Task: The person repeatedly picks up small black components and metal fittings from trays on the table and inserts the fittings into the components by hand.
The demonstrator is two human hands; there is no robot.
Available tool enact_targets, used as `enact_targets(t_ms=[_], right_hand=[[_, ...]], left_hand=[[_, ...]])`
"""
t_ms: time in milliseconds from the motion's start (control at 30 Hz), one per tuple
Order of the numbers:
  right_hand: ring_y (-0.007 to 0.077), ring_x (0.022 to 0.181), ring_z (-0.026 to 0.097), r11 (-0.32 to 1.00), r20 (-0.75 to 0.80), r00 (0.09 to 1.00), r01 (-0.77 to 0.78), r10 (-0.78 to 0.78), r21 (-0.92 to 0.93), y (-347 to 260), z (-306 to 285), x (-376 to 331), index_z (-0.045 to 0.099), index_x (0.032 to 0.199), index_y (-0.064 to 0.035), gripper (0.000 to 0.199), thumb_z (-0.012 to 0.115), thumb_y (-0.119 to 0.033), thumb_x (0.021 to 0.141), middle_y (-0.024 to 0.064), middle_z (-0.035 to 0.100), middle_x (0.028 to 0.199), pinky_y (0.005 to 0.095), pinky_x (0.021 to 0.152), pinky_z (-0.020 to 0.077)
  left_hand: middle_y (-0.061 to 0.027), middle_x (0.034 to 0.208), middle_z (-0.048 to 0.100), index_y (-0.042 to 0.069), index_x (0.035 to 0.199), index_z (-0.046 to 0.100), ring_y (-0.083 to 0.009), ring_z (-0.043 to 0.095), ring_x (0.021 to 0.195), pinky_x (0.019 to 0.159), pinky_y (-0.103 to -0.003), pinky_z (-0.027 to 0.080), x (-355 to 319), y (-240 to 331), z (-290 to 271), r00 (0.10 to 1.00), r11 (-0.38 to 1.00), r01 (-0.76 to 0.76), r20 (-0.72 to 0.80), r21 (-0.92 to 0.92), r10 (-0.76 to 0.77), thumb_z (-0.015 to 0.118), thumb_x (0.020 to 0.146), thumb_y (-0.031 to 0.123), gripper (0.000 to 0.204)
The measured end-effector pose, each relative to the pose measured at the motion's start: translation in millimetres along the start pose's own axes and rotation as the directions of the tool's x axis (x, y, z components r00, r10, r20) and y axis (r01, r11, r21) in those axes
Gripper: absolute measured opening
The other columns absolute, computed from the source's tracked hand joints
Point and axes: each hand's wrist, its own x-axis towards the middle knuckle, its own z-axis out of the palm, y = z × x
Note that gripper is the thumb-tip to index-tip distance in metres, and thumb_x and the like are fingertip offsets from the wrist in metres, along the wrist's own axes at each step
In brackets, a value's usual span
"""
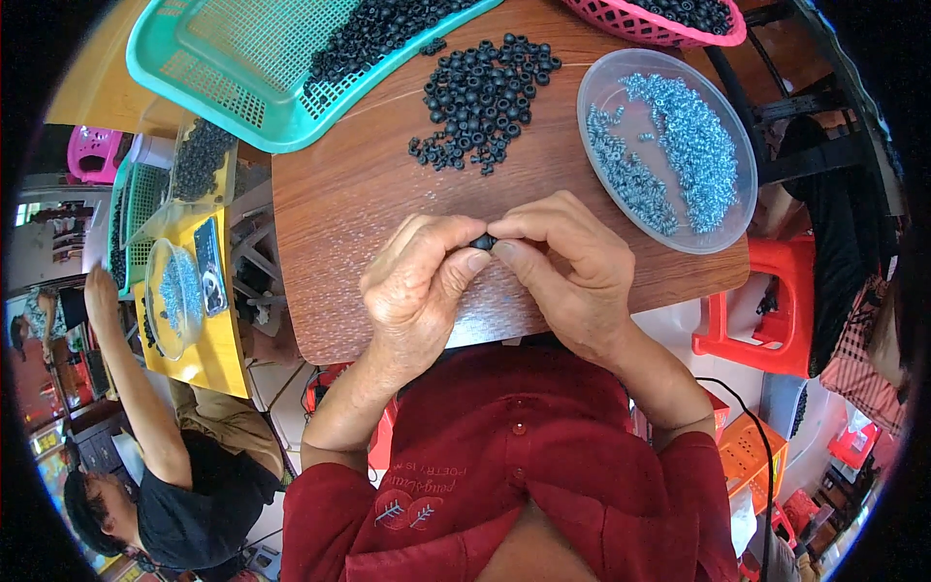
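Observation:
My left hand point(415, 270) and my right hand point(574, 264) meet above the near part of the brown wooden table point(330, 209). Between their thumbs and forefingers they pinch a small round black plastic piece point(483, 242), partly covered by the fingertips. Beyond my hands lies a loose pile of similar black pieces point(490, 92), some showing a hole in the top. At the right, a clear round plastic tray point(593, 145) holds many small shiny light-blue metallic pieces point(693, 145), too small to name for sure.
A turquoise perforated basket point(194, 107) with more black pieces stands at the far left, a pink basket point(650, 27) at the far right. A red stool point(776, 301) is right of the table. At left, another person point(184, 485) reaches over a yellow table point(208, 354).

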Motion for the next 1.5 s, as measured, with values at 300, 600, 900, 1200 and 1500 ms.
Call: enact_targets(t_ms=[300, 600, 900, 1200, 1500], right_hand=[[0.0230, 0.070, 0.058, 1.000, -0.057, 0.998, -0.003, 0.003, 0.009, 0.9, 8.3, -1.6, 0.062, 0.084, -0.0024, 0.017, 0.066, 0.007, 0.071, 0.0082, 0.061, 0.078, 0.0315, 0.059, 0.0453], [0.0151, 0.069, 0.057, 0.974, -0.069, 0.980, -0.175, 0.186, 0.147, 6.1, 9.9, -5.7, 0.063, 0.086, -0.0032, 0.014, 0.067, 0.003, 0.074, 0.0058, 0.061, 0.078, 0.0259, 0.054, 0.0449], [0.0124, 0.068, 0.056, 0.954, -0.089, 0.963, -0.235, 0.254, 0.185, 5.4, 12.3, -7.4, 0.063, 0.088, -0.0033, 0.016, 0.065, 0.003, 0.074, 0.0050, 0.060, 0.079, 0.0240, 0.058, 0.0448], [0.0066, 0.070, 0.054, 0.880, -0.039, 0.915, -0.373, 0.401, 0.293, 3.1, 12.0, -10.3, 0.063, 0.091, -0.0036, 0.014, 0.065, 0.001, 0.077, 0.0006, 0.060, 0.080, 0.0215, 0.060, 0.0439], [0.0046, 0.078, 0.054, 0.868, 0.041, 0.904, -0.420, 0.425, 0.267, 1.1, 4.1, -9.3, 0.062, 0.095, 0.0001, 0.015, 0.064, 0.004, 0.080, -0.0004, 0.059, 0.088, 0.0183, 0.069, 0.0444]], left_hand=[[-0.0124, 0.079, 0.064, -0.003, 0.086, 0.064, -0.0258, 0.062, 0.070, 0.063, -0.032, 0.049, 0.4, -4.3, 0.1, 0.996, 0.995, -0.093, -0.006, 0.037, 0.093, 0.073, 0.068, -0.001, 0.020], [-0.0129, 0.080, 0.064, -0.002, 0.088, 0.065, -0.0260, 0.061, 0.070, 0.060, -0.033, 0.049, 4.9, -8.6, 1.6, 0.981, 0.973, -0.196, 0.013, 0.125, 0.196, 0.073, 0.066, -0.003, 0.023], [-0.0133, 0.081, 0.063, -0.001, 0.089, 0.065, -0.0264, 0.061, 0.069, 0.059, -0.033, 0.048, 3.4, -7.6, 5.9, 0.981, 0.974, -0.190, 0.000, 0.121, 0.192, 0.073, 0.066, -0.002, 0.025], [-0.0130, 0.081, 0.062, -0.001, 0.090, 0.065, -0.0259, 0.060, 0.070, 0.059, -0.033, 0.048, 7.7, -6.7, 1.2, 0.952, 0.931, -0.306, 0.050, 0.200, 0.302, 0.073, 0.063, -0.004, 0.028], [-0.0133, 0.081, 0.062, -0.001, 0.090, 0.065, -0.0264, 0.060, 0.070, 0.059, -0.034, 0.048, 7.1, -6.0, 1.2, 0.967, 0.948, -0.255, 0.060, 0.189, 0.248, 0.073, 0.065, -0.002, 0.027]])
